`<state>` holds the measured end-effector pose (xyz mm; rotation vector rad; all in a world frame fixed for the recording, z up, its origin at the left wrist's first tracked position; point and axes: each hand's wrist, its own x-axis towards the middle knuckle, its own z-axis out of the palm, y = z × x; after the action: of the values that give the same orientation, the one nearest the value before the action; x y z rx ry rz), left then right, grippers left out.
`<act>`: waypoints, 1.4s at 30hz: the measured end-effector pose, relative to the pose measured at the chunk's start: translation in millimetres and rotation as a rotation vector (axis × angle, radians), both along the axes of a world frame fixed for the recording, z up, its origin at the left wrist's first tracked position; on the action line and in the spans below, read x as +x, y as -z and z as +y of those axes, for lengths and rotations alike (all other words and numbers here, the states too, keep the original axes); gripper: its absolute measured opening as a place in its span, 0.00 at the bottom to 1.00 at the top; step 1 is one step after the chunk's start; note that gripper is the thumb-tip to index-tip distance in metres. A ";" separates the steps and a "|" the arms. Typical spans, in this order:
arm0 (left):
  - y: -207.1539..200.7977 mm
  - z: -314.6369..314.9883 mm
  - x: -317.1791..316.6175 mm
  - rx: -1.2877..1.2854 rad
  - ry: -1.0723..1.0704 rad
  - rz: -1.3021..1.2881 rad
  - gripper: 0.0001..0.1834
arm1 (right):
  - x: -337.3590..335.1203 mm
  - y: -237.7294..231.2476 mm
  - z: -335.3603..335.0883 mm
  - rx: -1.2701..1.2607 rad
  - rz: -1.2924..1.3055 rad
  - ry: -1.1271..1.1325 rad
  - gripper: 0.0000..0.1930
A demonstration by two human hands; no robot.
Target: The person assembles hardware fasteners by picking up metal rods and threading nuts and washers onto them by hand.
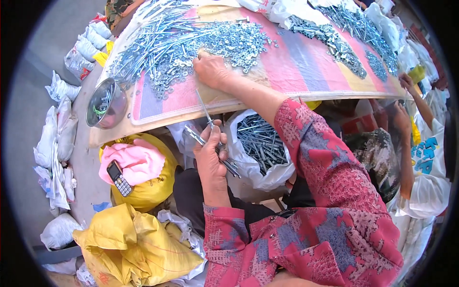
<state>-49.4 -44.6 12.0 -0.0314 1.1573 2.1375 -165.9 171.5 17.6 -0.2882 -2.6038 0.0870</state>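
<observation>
My left hand is closed around several long metal bolts, held in front of the table edge. One slim rod sticks up from its fingertips, pointing toward the table. My right hand reaches across the tabletop to the near side of a heap of small metal nuts. Its fingers are curled and touch the heap; what lies between them, if anything, is hidden. Left of that hand, long thin threaded rods lie in a loose pile mixed with the nuts. Below the edge, a white sack holds many dark bolts.
A steel bowl with some parts stands at the table's left corner. A phone and pink cloth rest on a yellow sack. More metal parts lie farther right, where another person's hands show. White bags line the floor at left.
</observation>
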 end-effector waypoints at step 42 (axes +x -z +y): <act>15.8 80.5 38.3 -0.006 0.333 0.031 0.06 | 124.0 15.3 189.2 -0.025 0.169 0.511 0.19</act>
<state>-11.2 36.0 -3.8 0.1797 1.1015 1.8455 -41.9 360.7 2.2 -0.9005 -2.2875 -0.0343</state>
